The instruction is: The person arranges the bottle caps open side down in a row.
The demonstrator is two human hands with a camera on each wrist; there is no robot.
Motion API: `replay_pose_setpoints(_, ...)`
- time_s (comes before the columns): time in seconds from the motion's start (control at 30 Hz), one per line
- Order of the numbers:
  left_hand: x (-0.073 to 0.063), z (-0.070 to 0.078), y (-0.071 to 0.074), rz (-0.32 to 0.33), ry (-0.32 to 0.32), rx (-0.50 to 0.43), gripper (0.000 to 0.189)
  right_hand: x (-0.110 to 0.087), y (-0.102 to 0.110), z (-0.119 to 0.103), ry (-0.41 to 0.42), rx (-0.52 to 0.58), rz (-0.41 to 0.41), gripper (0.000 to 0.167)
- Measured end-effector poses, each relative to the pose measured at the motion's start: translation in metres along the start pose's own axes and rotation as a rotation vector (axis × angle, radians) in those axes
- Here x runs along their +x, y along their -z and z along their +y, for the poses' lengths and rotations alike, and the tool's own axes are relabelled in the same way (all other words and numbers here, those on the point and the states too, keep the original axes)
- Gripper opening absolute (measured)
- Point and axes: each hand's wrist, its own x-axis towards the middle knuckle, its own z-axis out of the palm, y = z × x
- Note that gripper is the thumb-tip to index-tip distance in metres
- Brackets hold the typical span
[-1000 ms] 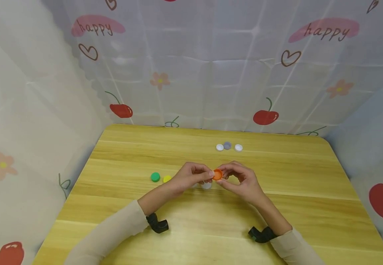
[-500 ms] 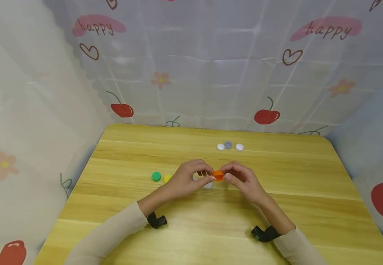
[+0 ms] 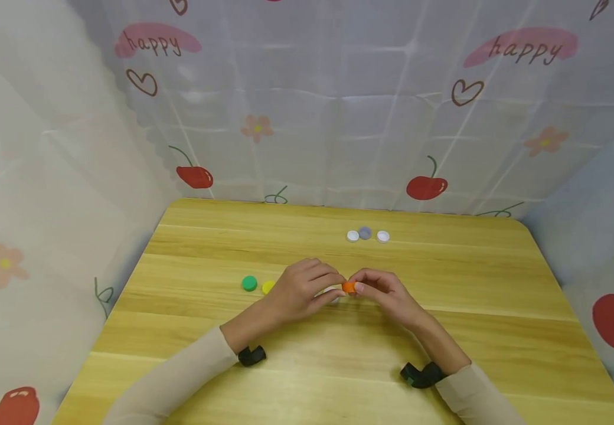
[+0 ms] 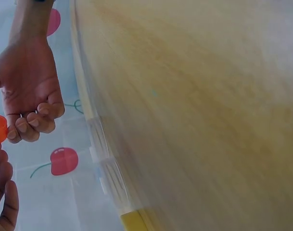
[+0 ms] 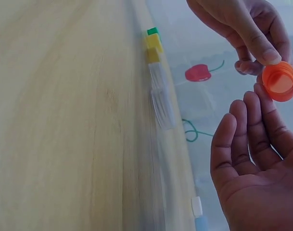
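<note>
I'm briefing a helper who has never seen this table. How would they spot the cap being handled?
Start at the wooden table and find the two hands meeting near its middle. Between the fingertips of the left hand and the right hand sits the orange cap. It is the only orange one and the only one held; the green cap and yellow cap lie on the table to the left.

Wooden table (image 3: 477, 307), green cap (image 3: 249, 283), yellow cap (image 3: 267, 287) (side by side), three pale caps (image 3: 365, 234) farther back
</note>
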Motion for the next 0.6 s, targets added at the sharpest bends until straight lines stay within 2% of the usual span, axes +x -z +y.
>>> replay_pose_setpoints(0.17, -0.0007, 0.0017, -0.0009, -0.002, 0.019, -0.015, 0.028, 0.0004, -0.0003, 0.0024, 0.005, 0.003, 0.012, 0.02)
replay_pose_setpoints(0.23, -0.0013, 0.0036, -0.001, -0.014, 0.053, -0.048, 0.027, -0.0005, -0.0009, 0.0034, 0.008, 0.007, 0.023, 0.019)
replay_pose_setpoints(0.3, -0.0021, 0.0054, -0.0012, -0.037, 0.123, -0.121, 0.026, -0.0011, -0.002, 0.0041, 0.034, -0.007, 0.038, 0.017)
replay_pose_setpoints(0.47, -0.0026, 0.0085, -0.0021, -0.087, 0.362, -0.345, 0.024, -0.0007, -0.0069, 0.001, 0.135, -0.131, 0.128, 0.016)
replay_pose_setpoints(0.53, -0.0024, 0.0089, -0.0026, -0.099, 0.414, -0.381, 0.023, -0.0012, -0.0082, -0.0001, 0.173, -0.196, 0.168, 0.022)
replay_pose_setpoints(0.6, -0.0022, 0.0091, -0.0033, -0.107, 0.432, -0.393, 0.023, -0.0025, -0.0089, 0.0, 0.21, -0.244, 0.197, 0.028)
